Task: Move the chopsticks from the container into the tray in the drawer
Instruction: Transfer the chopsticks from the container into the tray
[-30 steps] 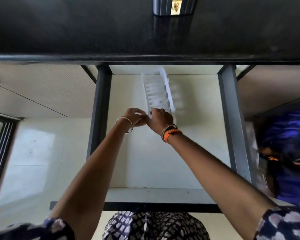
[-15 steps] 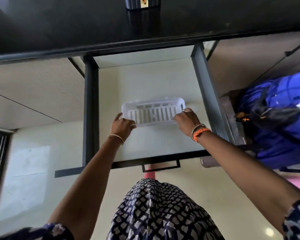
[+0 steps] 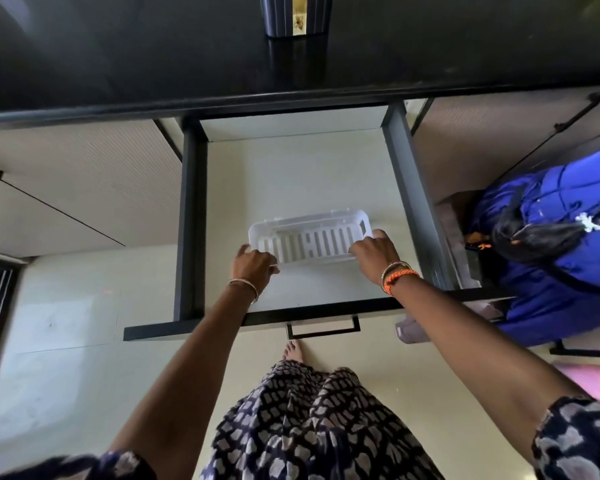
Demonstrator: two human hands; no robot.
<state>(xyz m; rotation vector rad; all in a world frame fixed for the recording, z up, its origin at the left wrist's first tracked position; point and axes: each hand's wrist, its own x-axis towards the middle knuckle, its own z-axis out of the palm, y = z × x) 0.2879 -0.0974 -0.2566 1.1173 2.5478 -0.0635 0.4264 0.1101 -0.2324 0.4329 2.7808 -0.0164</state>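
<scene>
A white slotted plastic tray (image 3: 309,237) lies crosswise on the pale floor of the pulled-out drawer (image 3: 291,168). My left hand (image 3: 253,268) grips the tray's left front corner. My right hand (image 3: 376,252) grips its right front corner. The tray holds nothing. A dark striped container (image 3: 297,15) with a yellow label stands on the black countertop (image 3: 118,46) at the far top; no chopsticks show in it from here.
The drawer has dark side rails (image 3: 187,220) and a black handle (image 3: 323,330) at its front. A person in blue (image 3: 561,244) crouches close on the right beside the drawer. My foot (image 3: 293,351) stands just below the handle. Closed cabinet fronts (image 3: 84,188) flank the drawer.
The tray was turned from lengthwise to crosswise and drawn toward the drawer's front. Both hands moved apart to its two ends. The view pulled back.
</scene>
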